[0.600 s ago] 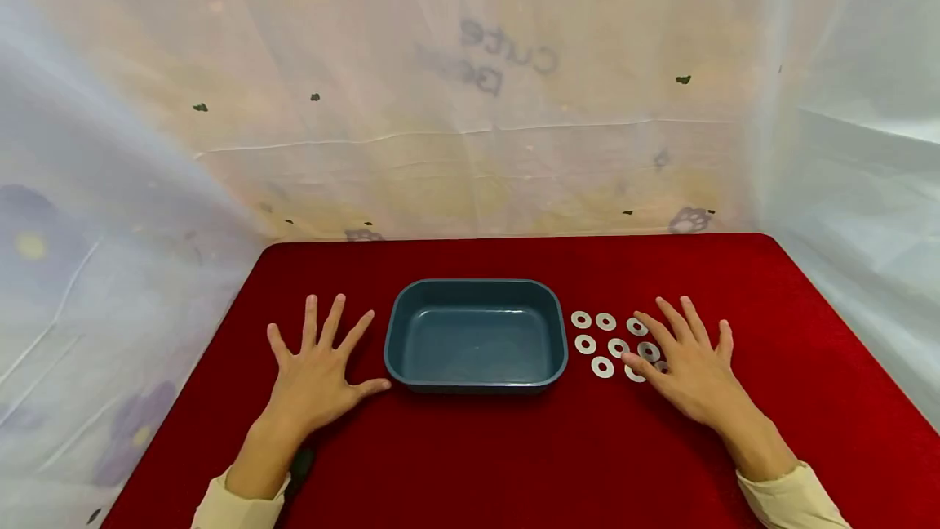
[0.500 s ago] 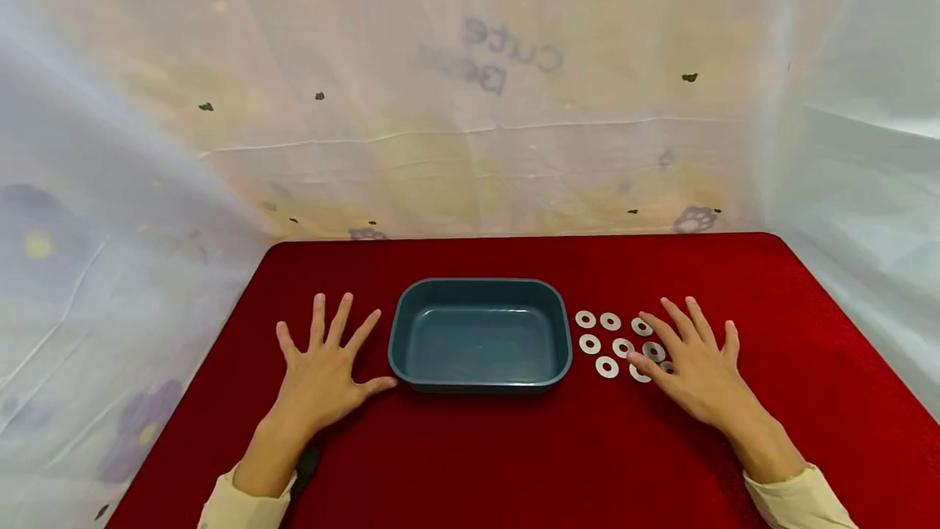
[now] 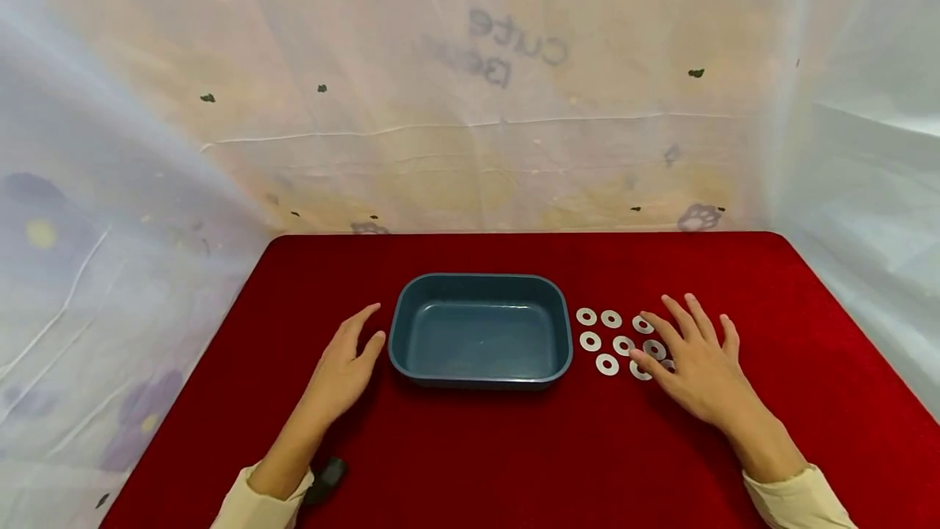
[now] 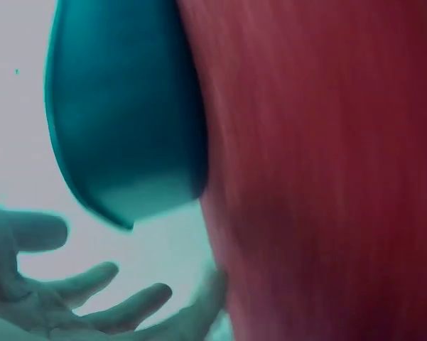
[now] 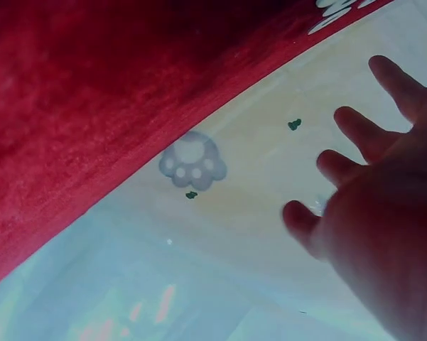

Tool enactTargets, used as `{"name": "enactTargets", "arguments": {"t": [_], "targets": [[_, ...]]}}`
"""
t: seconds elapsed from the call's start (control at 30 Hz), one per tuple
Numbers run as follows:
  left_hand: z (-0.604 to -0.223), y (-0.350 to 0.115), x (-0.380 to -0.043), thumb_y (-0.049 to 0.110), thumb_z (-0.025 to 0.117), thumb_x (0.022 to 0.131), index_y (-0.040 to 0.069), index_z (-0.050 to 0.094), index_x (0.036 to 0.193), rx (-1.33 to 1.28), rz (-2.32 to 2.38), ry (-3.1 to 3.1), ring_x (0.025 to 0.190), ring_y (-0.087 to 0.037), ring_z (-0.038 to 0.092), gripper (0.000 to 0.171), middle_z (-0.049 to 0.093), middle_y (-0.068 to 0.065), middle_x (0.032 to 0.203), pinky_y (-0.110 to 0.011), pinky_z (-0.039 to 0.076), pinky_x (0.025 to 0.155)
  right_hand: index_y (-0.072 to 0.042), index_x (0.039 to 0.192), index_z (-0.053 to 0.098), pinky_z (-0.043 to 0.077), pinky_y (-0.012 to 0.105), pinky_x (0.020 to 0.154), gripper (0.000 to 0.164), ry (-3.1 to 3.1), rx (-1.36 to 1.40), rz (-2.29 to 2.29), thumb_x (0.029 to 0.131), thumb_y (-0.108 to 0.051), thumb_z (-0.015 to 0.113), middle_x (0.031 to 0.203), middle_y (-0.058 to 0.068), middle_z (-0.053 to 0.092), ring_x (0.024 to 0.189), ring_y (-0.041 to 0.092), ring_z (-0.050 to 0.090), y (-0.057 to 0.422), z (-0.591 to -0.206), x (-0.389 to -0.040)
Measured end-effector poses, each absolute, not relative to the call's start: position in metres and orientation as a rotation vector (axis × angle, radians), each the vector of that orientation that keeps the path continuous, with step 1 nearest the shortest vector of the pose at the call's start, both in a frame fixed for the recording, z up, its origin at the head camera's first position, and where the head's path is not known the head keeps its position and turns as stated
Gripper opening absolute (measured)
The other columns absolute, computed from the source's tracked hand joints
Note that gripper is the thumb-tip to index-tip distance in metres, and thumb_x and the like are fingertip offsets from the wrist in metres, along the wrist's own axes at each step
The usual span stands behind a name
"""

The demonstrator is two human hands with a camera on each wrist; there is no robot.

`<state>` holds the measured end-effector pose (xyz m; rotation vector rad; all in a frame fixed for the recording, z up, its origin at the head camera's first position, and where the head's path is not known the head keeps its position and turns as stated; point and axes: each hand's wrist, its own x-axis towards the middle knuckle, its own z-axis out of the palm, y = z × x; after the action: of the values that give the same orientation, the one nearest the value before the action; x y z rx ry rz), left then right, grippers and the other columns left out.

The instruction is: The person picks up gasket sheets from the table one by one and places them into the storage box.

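A blue-grey rectangular tub (image 3: pixel 481 345) stands on the red tabletop in the head view; nothing lies in it. My left hand (image 3: pixel 341 374) is just left of the tub, turned on its side, thumb and fingers extended and apart from the wall. The left wrist view shows the tub's end (image 4: pixel 131 121) near those fingers. Several flat silver washers (image 3: pixel 607 364) lie in loose rows right of the tub. Over the rightmost ones hovers my right hand (image 3: pixel 701 378), fingers spread and holding nothing; it partly hides a few washers.
The red cloth-covered table (image 3: pixel 477 464) has its far edge close to a pale printed curtain (image 3: pixel 470 153). Similar sheeting hangs at both sides. A dark object (image 3: pixel 326 480), its kind unclear, shows beside the left sleeve.
My left hand has turned from palm-down with spread fingers onto its side, its fingers drawn together. My right hand stays in place over the washers. The head view has shifted slightly.
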<state>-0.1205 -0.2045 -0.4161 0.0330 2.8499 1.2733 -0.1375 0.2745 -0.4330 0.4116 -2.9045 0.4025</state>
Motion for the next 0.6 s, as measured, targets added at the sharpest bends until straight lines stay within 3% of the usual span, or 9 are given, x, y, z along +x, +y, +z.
{"name": "enactTargets", "arguments": {"t": [0.1,0.23,0.33,0.4,0.53,0.6], "targets": [[-0.418,-0.198,-0.12,0.039,0.046,0.106,0.023,0.024,0.158,0.026,1.598,2.588,0.146,-0.035,0.034,0.058,0.025,-0.011,0.164,-0.046,0.053,0.098,-0.014,0.141,0.051,0.009,0.073,0.107,0.06,-2.863,0.438,0.379,0.093,-0.047,0.064,0.155,0.021,0.033,0.15,0.041,0.012,0.277,-0.431,-0.14],[-0.429,-0.195,-0.118,0.03,0.054,0.104,0.025,0.018,0.159,0.072,1.9,2.285,0.143,-0.039,0.036,0.066,0.019,-0.01,0.165,-0.035,0.059,0.081,-0.012,0.138,0.054,0.019,0.072,0.1,0.055,-2.825,0.466,0.453,0.092,-0.037,0.069,0.154,0.022,0.035,0.148,0.043,0.017,0.275,-0.419,-0.134],[-0.437,-0.197,-0.121,0.023,0.056,0.103,0.025,0.017,0.159,0.11,2.008,2.172,0.136,-0.039,0.045,0.069,0.022,-0.011,0.164,-0.037,0.06,0.077,-0.01,0.133,0.058,0.026,0.072,0.1,0.049,-2.794,0.53,0.626,0.091,-0.03,0.072,0.151,0.022,0.04,0.142,0.046,0.027,0.271,-0.397,-0.133],[-0.441,-0.201,-0.124,0.02,0.056,0.102,0.025,0.017,0.16,0.125,2.055,2.12,0.13,-0.031,0.051,0.07,0.022,-0.011,0.163,-0.04,0.06,0.076,-0.01,0.132,0.06,0.03,0.07,0.101,0.045,-2.804,0.541,0.756,0.092,-0.029,0.071,0.147,0.021,0.045,0.137,0.046,0.035,0.267,-0.381,-0.136],[-0.449,-0.207,-0.126,0.019,0.052,0.104,0.028,0.016,0.16,0.142,2.137,1.997,0.126,-0.024,0.055,0.067,0.02,-0.008,0.164,-0.046,0.06,0.077,-0.012,0.137,0.056,0.043,0.063,0.097,0.047,-2.903,0.42,0.942,0.098,-0.037,0.062,0.142,0.018,0.054,0.125,0.042,0.05,0.268,-0.36,-0.146],[-0.452,-0.209,-0.126,0.02,0.049,0.106,0.03,0.016,0.16,0.146,2.164,1.925,0.127,-0.023,0.054,0.064,0.019,-0.008,0.164,-0.049,0.06,0.079,-0.013,0.139,0.054,0.051,0.054,0.092,0.048,-2.942,0.347,0.998,0.099,-0.04,0.06,0.137,0.016,0.058,0.119,0.038,0.057,0.272,-0.359,-0.149]]}}
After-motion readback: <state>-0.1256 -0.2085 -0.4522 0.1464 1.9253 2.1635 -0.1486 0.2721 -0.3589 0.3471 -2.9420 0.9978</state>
